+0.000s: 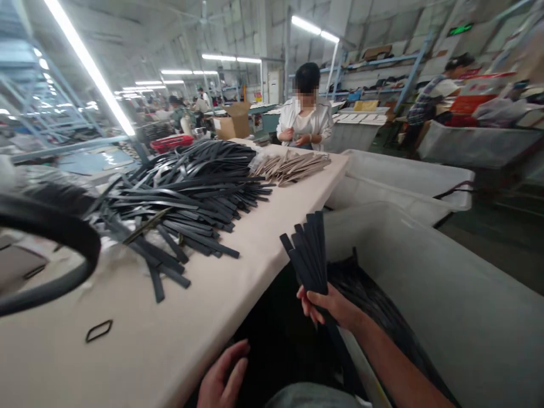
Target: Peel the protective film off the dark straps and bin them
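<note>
I list: strips (313, 265), one fanned bunch, pinched in my right hand (335, 306), likely light, flexible, slick, best gripped there below the fan; left hand (225, 375) loosely spread, beside the surface (161, 340).

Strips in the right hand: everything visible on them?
The strips are dark, narrow and flat, with a leather-like or synthetic look. The right hand grips them as one bundle, thumb across them. Above the grip they stand roughly upright, overlapping, blunt ends fanned out; below it, lengths hang down. They are beside the table, near the bin. Exact count unclear.
</note>
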A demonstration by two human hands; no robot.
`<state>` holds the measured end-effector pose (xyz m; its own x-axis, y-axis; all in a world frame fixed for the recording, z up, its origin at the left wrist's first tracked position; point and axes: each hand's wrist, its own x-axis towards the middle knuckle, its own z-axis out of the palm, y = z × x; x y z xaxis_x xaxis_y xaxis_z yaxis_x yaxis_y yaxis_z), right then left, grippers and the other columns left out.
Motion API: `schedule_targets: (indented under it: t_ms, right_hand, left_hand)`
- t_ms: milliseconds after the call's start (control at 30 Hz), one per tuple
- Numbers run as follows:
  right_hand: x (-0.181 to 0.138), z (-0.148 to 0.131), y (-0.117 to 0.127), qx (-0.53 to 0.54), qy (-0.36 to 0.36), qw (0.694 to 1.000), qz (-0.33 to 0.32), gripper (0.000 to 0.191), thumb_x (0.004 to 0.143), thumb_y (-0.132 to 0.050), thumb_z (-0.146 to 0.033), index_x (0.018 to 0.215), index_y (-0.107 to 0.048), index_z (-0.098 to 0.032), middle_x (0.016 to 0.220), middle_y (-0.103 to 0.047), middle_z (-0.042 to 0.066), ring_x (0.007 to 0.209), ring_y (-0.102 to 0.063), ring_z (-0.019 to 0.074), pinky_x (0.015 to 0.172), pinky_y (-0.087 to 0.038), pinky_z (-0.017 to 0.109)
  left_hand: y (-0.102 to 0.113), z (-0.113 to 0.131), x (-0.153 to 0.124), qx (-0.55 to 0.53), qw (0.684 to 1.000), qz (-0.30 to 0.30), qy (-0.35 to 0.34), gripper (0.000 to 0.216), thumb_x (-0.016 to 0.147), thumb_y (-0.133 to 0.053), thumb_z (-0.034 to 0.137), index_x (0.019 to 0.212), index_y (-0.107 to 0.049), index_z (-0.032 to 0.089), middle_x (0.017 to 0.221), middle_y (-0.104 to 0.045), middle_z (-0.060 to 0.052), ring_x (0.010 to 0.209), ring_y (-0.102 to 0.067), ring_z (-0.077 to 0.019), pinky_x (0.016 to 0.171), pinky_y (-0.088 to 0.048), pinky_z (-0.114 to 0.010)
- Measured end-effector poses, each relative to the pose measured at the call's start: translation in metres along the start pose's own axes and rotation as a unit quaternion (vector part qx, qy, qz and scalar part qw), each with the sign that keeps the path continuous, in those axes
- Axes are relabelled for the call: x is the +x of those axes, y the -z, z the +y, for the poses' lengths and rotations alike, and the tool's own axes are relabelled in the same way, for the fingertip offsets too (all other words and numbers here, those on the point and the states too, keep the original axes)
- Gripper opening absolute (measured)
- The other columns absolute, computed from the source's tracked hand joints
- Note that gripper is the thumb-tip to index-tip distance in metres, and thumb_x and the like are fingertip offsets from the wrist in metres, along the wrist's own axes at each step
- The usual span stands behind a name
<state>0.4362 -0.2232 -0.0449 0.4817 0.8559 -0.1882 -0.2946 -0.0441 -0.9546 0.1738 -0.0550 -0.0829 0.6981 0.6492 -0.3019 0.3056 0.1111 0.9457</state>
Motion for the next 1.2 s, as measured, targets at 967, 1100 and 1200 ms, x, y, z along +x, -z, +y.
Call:
schedule_targets:
  t_ms: [967,1100,1200]
  right_hand:
    - [0.033,0.015,-0.102,-0.180,-0.056,0.962,-0.199,0.051,0.076,-0.063,-0.064,0.075,-0.067,-0.013,0.063,-0.058,0.002,0.055,-0.052,0.0144,0.051,-0.045,0.026]
    - [0.041,0.019,-0.096,-0.212,-0.065,0.962,-0.160,0.042,0.072,-0.068,-0.057,0.073,-0.072,-0.015,0.066,-0.067,0.006,0.066,-0.061,0.0230,0.061,-0.051,0.031]
    - [0.044,0.017,-0.097,-0.182,-0.037,0.969,-0.166,0.036,0.073,-0.071,-0.048,0.094,-0.075,-0.020,0.088,-0.075,0.007,0.092,-0.066,0.0311,0.080,-0.054,0.036]
  left_hand:
    - [0.007,0.082,-0.003,-0.067,0.993,0.070,-0.069,0.027,0.086,-0.053,0.031,0.074,-0.068,0.012,0.066,-0.057,0.000,0.068,-0.048,-0.0126,0.065,-0.038,-0.024]
    - [0.006,0.087,-0.005,-0.041,0.992,0.088,-0.086,0.025,0.084,-0.052,0.025,0.069,-0.067,0.012,0.061,-0.048,0.002,0.064,-0.041,-0.0102,0.060,-0.033,-0.022]
    - [0.007,0.093,-0.006,-0.066,0.992,0.079,-0.077,0.024,0.083,-0.052,0.023,0.073,-0.070,0.012,0.064,-0.054,0.001,0.066,-0.047,-0.0113,0.063,-0.037,-0.023]
